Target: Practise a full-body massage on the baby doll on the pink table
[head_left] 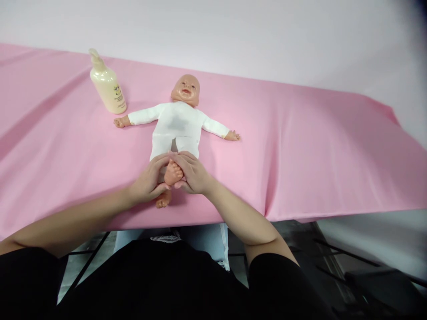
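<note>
A baby doll (180, 122) lies on its back on the pink cloth, its head away from me and its arms spread. Its torso and sleeves are white, with a grey patch on the chest. Both of my hands are wrapped round one raised foot of the doll (173, 172). My left hand (152, 178) closes on it from the left, my right hand (192, 174) from the right, and the fingertips meet above the toes. The doll's other foot (163, 200) rests below my left hand. My hands hide most of the doll's legs.
A pale yellow pump bottle (108, 89) stands to the left of the doll's head, near its outstretched arm. Pink cloth (310, 151) covers the table, with folds on the right. A white wall (233, 35) rises behind; the table's front edge is close to my body.
</note>
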{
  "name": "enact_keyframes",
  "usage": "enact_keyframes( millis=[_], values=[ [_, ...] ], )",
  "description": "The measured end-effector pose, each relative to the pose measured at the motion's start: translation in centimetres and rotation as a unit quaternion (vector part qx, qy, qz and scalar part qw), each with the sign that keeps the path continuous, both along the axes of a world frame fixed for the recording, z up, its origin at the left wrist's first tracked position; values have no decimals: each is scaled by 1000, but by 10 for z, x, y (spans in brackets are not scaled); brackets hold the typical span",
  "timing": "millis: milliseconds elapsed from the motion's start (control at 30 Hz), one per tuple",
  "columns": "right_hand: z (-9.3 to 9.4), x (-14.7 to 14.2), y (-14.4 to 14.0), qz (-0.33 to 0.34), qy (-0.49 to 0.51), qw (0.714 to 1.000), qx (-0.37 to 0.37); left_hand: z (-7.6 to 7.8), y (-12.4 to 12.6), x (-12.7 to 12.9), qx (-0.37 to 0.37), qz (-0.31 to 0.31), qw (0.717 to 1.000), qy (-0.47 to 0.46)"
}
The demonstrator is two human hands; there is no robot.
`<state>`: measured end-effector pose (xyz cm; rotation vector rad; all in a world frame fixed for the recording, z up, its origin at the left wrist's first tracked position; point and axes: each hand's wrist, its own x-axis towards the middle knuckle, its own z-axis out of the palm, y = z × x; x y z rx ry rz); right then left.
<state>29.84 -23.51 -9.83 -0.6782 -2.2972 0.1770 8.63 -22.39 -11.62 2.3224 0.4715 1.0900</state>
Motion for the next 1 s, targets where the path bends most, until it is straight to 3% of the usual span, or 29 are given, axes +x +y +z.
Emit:
enact_keyframes(
  millis=[167,267,433,700,833,1000],
  values=[
    [2,-2,-1,6,28,999,32,8,-2,2,-15,-1,1000,17],
    [3,-1,0,-1,33,999,14,11,-3,6,-19,-6,1000,-5],
    [4,-1,0,-66,35,997,-30,7,-2,9,-37,13,999,-35],
    [11,-4,-2,-170,74,977,-103,9,-3,6,-42,28,999,12],
    [10,-2,2,-221,109,959,-138,15,-3,5,-11,22,999,23],
    [-5,2,14,-281,141,925,-215,17,0,5,84,-29,996,3]
  ],
)
